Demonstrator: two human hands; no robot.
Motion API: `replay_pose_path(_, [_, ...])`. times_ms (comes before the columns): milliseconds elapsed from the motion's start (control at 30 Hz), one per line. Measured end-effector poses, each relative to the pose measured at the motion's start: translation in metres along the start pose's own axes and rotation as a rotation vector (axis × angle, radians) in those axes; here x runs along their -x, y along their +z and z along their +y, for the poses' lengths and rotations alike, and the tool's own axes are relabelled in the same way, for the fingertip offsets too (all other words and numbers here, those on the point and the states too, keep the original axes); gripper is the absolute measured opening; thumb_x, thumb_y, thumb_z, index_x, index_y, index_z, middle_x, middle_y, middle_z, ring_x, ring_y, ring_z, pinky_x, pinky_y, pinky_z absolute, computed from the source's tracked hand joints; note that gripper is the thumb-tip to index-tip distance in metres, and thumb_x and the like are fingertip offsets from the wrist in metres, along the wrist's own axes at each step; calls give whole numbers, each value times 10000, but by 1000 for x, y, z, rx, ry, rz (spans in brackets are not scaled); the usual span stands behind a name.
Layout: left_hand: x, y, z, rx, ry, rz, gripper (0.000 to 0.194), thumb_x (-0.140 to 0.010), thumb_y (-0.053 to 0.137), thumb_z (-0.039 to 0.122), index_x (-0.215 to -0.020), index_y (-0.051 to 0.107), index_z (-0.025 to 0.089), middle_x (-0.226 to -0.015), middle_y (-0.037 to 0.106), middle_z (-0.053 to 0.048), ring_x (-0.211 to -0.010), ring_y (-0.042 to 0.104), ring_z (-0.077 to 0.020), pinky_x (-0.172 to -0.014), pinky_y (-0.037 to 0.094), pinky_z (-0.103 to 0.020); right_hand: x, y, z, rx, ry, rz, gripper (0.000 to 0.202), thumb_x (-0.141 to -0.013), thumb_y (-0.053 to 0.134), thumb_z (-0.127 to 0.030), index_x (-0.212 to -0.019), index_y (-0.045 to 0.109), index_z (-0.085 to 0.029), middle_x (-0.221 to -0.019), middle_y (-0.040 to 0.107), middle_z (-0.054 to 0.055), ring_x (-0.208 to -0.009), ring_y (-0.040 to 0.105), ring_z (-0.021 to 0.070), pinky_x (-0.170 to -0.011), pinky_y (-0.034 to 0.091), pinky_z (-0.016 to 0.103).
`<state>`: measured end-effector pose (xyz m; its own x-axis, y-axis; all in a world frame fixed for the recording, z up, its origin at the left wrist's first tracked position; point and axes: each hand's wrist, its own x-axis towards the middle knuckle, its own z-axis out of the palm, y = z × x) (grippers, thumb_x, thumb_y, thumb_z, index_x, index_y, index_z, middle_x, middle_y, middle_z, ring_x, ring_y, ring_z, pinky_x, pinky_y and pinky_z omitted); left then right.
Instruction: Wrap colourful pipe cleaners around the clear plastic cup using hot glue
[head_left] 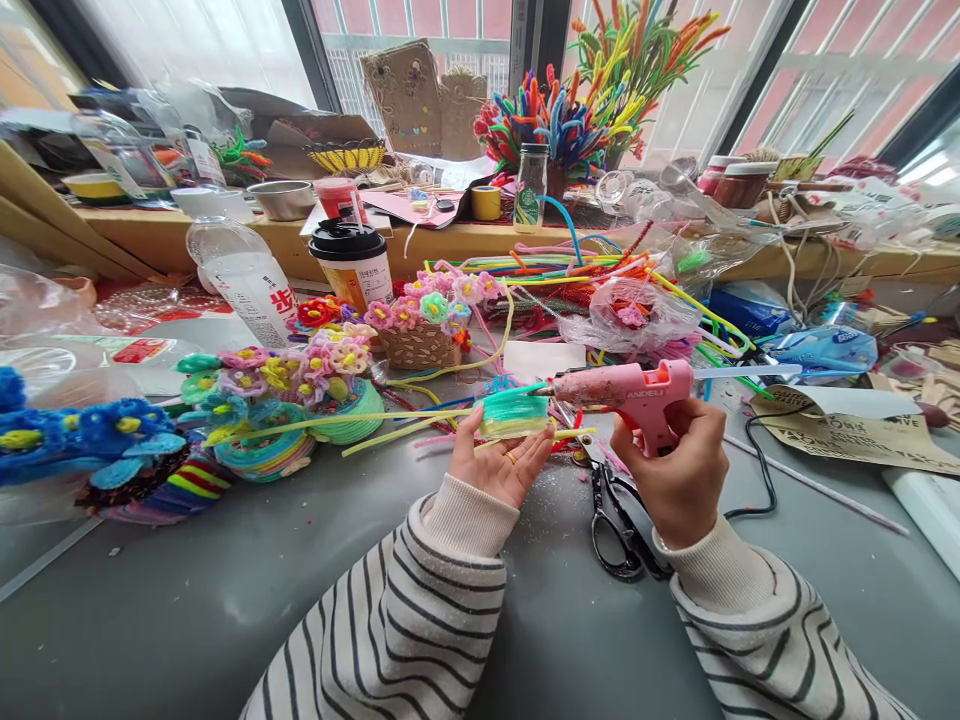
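Note:
My left hand (495, 462) holds up a small cup-shaped piece (516, 414) wrapped in teal and pale yellow pipe cleaners. Loose yellow pipe cleaner ends (405, 433) stick out from it to the left. Wrapped round the handle of a pink hot glue gun (637, 390) is my right hand (679, 470). The gun's nozzle points left and meets the upper right side of the wrapped piece; whether it touches, I cannot tell. A clear glue stick (742, 371) juts from the gun's back. Black-handled scissors (621, 525) lie on the grey table beneath my right hand.
Pipe cleaner flower pots (341, 405) stand at the left, with a flower basket (421, 340) behind. A lidded paper cup (351, 265) and a plastic bottle (240, 275) are farther back. Bundled pipe cleaners (570, 265) lie behind the gun. Its black cord (769, 470) runs right.

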<state>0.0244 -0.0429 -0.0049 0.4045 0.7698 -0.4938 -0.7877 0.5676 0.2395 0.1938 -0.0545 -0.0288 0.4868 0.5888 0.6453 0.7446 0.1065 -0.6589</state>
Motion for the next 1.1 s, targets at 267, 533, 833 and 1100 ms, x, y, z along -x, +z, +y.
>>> replay_pose_path(267, [0,2,1,10,-7,8,637,-829,401,454,-1249,359,-23,-813,636,-157,-730,668,-210,-660,555,-243,0,0,2,1,-40,19,443,-565,685,-402,-872,437,-202,-714,589,12,-493,557,131,-448,458,259])
replay_pose_path(533, [1,3,0,16,-9,25,649,-829,399,461,-1247,363,-33,-826,628,-166,-730,662,-206,-652,554,-247,-1,-1,1,10,-51,5,403,-581,670,-405,-831,422,-209,-668,575,-4,-469,543,130,-434,450,258])
replay_pose_path(833, [0,2,0,28,-12,30,662,-826,400,467,-1268,344,-23,-843,624,-165,-758,657,-205,-661,552,-254,0,-2,4,40,-47,7,398,-579,672,-398,-832,431,-208,-672,577,-6,-466,534,122,-432,449,254])
replay_pose_path(1100, [0,1,1,24,-1,26,632,-827,399,467,-1217,385,-30,-833,618,-168,-746,663,-216,-662,560,-253,0,-2,6,60,-64,25,407,-572,677,-408,-828,435,-204,-689,587,1,-469,540,119,-426,449,244])
